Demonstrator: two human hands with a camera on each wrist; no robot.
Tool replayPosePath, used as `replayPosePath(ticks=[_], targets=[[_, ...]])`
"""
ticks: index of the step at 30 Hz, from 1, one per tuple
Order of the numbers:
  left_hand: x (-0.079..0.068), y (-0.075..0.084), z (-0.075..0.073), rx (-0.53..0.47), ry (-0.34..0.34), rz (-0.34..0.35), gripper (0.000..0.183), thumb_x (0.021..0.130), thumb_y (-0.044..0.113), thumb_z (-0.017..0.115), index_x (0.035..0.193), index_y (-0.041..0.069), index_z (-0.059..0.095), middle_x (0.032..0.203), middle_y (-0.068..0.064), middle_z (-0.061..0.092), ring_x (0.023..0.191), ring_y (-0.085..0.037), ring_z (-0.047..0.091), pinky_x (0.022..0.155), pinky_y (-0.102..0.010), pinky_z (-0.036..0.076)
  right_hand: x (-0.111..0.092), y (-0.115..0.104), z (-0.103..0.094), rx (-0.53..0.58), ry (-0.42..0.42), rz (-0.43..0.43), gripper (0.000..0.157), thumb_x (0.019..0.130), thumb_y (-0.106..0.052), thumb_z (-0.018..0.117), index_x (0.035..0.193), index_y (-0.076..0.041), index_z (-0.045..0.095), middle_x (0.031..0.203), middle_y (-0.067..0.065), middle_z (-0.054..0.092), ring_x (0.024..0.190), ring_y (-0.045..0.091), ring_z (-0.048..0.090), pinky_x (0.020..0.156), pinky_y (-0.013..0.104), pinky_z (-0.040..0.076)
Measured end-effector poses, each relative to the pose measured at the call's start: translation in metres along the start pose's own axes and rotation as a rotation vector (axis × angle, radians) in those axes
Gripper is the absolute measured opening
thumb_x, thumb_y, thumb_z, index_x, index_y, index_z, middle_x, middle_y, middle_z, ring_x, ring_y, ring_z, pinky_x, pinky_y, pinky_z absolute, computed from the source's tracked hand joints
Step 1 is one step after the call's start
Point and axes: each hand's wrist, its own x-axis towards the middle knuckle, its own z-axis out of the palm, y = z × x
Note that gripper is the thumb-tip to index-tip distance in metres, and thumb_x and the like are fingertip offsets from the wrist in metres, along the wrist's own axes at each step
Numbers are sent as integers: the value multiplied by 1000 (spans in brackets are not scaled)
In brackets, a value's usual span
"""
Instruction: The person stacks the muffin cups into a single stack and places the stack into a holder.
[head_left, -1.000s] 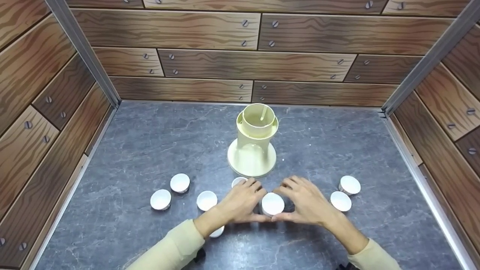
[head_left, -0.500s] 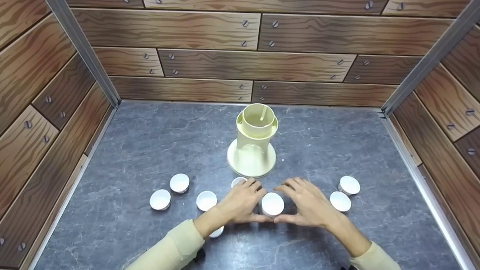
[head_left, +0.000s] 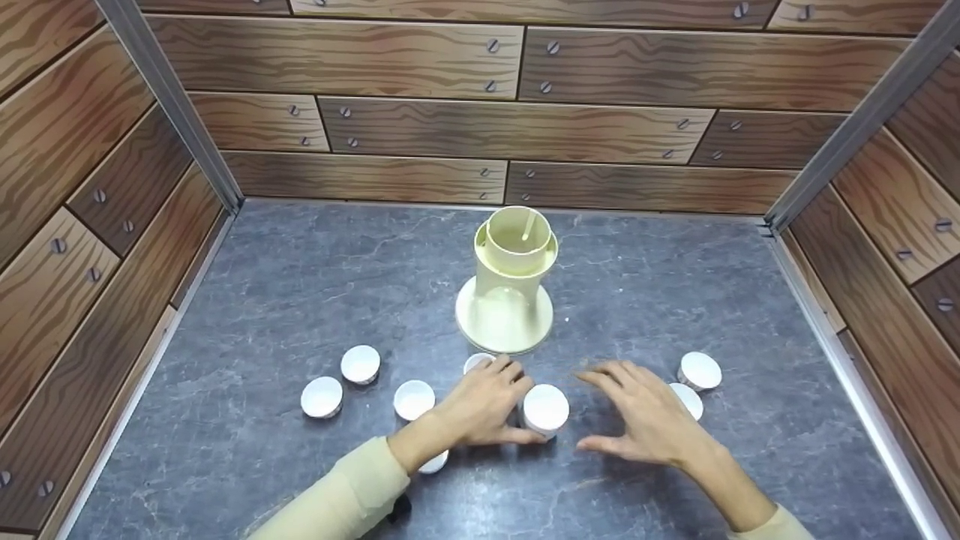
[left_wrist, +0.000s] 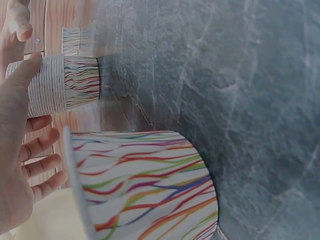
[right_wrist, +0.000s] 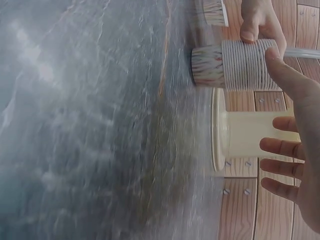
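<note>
A stack of nested paper cups [head_left: 546, 409] stands upright in front of the cream stand. In the left wrist view the stack [left_wrist: 47, 87] shows many white rims above coloured wavy lines. My left hand [head_left: 484, 401] curves round its left side, thumb at the near side and fingers toward the far side. To the right of the stack, apart from it, my right hand [head_left: 649, 420] holds nothing, its thumb and fingers spread. A single paper cup [head_left: 478, 363] is partly hidden behind the left hand; another cup [head_left: 433, 461] lies partly under the left forearm.
The cream stand [head_left: 506, 315] has a round base and an open cylinder on top. Single paper cups stand at left [head_left: 322, 397], including one by the left wrist [head_left: 414, 400]. Two more cups [head_left: 700, 371] stand at right, one partly behind the right hand. Wood-patterned walls enclose the table.
My right hand has moved away from the stack to the right, and its thumb has parted from the left thumb. The left hand has stayed at the stack.
</note>
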Motion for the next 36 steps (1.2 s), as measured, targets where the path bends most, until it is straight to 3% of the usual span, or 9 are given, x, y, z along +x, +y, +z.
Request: replayPosePath(ticks=[10, 19, 28, 36], targets=[[-1, -1, 3, 4, 52, 18, 70, 83, 84, 63, 115, 22, 70, 103, 4, 67, 98, -16, 59, 80, -31, 50, -16, 23, -11, -52, 48, 69, 94, 66, -71, 88, 140, -19, 66, 123, 4, 70, 110, 25, 67, 92, 46, 57], [-2, -1, 2, 8, 43, 11, 71, 84, 84, 62, 117, 22, 71, 104, 4, 67, 100, -16, 59, 82, -32, 50, -32, 44, -15, -108, 101, 83, 89, 65, -69, 89, 137, -21, 68, 110, 2, 68, 96, 21, 64, 79, 41, 55], [-1, -1, 4, 9, 84, 31, 69, 82, 82, 66, 111, 20, 70, 101, 3, 66, 96, -17, 59, 79, -31, 50, -53, 61, -20, -143, 83, 165, 87, 67, -74, 84, 135, -22, 69, 112, 9, 70, 104, 31, 67, 85, 52, 57], [-1, -1, 4, 26, 74, 29, 69, 83, 83, 64, 111, 20, 70, 102, 3, 66, 97, -17, 59, 80, -31, 50, -65, 70, -18, -182, 85, 196, 87, 67, -75, 83, 133, -20, 70, 110, 11, 71, 101, 36, 67, 83, 53, 53]])
